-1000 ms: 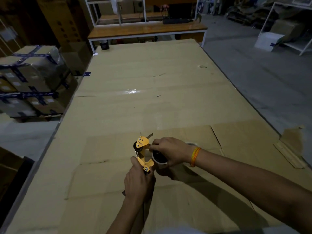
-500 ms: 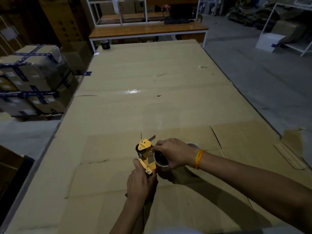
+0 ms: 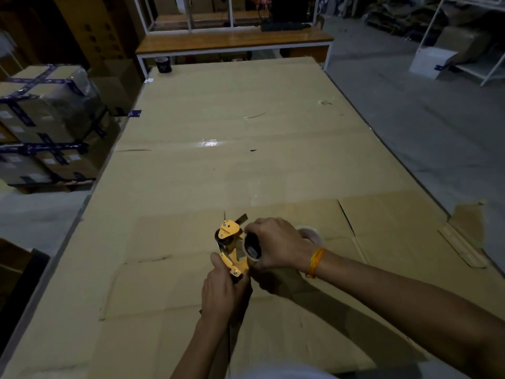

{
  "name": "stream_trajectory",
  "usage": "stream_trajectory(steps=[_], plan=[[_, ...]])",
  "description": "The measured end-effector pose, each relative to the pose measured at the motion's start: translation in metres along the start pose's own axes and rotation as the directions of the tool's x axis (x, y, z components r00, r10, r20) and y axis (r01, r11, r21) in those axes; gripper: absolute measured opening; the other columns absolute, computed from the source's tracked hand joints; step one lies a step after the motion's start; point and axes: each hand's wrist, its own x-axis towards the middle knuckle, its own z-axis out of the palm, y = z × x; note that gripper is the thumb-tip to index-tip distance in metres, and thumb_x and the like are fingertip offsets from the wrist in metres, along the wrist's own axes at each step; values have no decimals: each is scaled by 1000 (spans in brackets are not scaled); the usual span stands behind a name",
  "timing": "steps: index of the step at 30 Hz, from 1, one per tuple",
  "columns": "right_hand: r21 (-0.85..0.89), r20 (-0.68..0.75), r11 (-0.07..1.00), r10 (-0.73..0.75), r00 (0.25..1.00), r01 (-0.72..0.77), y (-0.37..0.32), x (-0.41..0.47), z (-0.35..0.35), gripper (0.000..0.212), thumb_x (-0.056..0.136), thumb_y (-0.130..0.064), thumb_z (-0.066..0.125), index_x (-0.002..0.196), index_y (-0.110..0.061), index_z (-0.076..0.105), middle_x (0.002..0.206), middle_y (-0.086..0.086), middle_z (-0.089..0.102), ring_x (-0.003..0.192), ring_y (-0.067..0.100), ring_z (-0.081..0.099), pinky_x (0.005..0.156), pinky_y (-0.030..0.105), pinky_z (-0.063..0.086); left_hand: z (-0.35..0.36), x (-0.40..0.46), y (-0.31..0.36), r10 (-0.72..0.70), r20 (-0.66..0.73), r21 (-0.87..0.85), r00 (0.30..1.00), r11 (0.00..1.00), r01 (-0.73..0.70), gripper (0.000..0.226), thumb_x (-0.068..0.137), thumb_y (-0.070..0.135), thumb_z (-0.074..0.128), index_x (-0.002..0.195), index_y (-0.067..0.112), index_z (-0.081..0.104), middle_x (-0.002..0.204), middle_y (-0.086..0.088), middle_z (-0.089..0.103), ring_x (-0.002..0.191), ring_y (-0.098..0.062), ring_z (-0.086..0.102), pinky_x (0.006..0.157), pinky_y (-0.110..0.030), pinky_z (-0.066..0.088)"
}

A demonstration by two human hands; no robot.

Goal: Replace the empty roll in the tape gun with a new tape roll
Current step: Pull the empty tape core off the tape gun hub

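Observation:
A yellow tape gun (image 3: 231,242) stands upright over the cardboard-covered table, near its front. My left hand (image 3: 222,292) is closed around its handle from below. My right hand (image 3: 276,246) grips a tape roll (image 3: 252,248) with a dark core, pressed against the gun's right side at the spindle. Behind my right hand a second pale roll (image 3: 311,233) lies flat on the cardboard, partly hidden by my wrist. Which of the two is the empty one I cannot tell.
Flattened cardboard (image 3: 246,160) covers the whole table. A dark cup-like object (image 3: 163,64) stands at the far left corner. Taped boxes (image 3: 41,124) are stacked on the left, a wooden bench (image 3: 235,42) at the back, and concrete floor on the right.
Both hands and the tape gun have shifted slightly right and down in view. The right hand has kept the roll pressed against the gun's side.

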Motion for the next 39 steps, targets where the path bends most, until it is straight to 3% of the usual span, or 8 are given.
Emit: stream_trajectory(steps=[3,7,12,17,20,25,33,39], plan=[[145,-13,968,207,978,-203,-10,-4,8,69,70,-44,92,126,-16,66,113,6,72,100,26,68,76,26,44,-2,4,-4,-11,13,11,1000,1000,11,57,88,54,72,113,24,30,93,-4,75,78,-32,74,66,-50,62],[289,310,891,260,914,-351,7,3,1,72,71,-56,93,124,-16,67,115,1,71,102,19,66,81,32,58,-2,-3,-15,-18,46,52,999,999,16,59,84,49,76,112,26,29,102,-8,78,85,-37,75,66,-46,61],[474,508,642,360,783,-602,46,6,0,31,91,-22,85,113,-3,77,107,12,80,100,29,79,88,43,68,-10,-1,-15,-4,-25,32,1000,999,5,65,83,54,69,123,15,35,98,-13,77,83,-41,72,65,-45,57],[499,460,520,520,720,-693,37,6,15,23,88,-10,84,107,-2,74,104,15,77,96,28,79,83,45,69,-14,4,-13,11,-30,39,999,999,-10,55,89,44,78,112,23,33,91,-6,75,75,-33,73,64,-45,61],[471,368,570,566,738,-673,30,3,19,22,85,-9,84,98,-10,66,99,7,71,94,26,74,71,35,65,-13,4,-9,23,-28,105,999,994,-20,57,87,42,80,111,21,33,90,-7,74,78,-37,72,64,-44,58],[349,263,681,588,765,-644,24,3,18,31,80,-2,81,85,-18,55,95,4,63,91,23,60,54,24,38,-8,3,-5,43,-8,144,999,989,-42,56,87,39,81,107,23,30,86,-7,73,76,-36,72,61,-42,56],[218,162,756,596,786,-618,11,0,7,29,80,-11,88,92,-9,62,95,11,62,82,26,57,47,24,30,-8,-3,5,53,-50,141,997,989,-46,50,87,34,77,103,24,31,76,-3,66,65,-33,68,57,-45,57],[279,58,803,534,844,-527,8,3,0,23,79,-9,83,81,-16,61,93,13,73,84,32,69,59,29,47,-8,-1,-1,9,-32,95,999,995,-6,56,88,43,78,111,21,32,88,-8,75,75,-38,72,59,-44,56]])
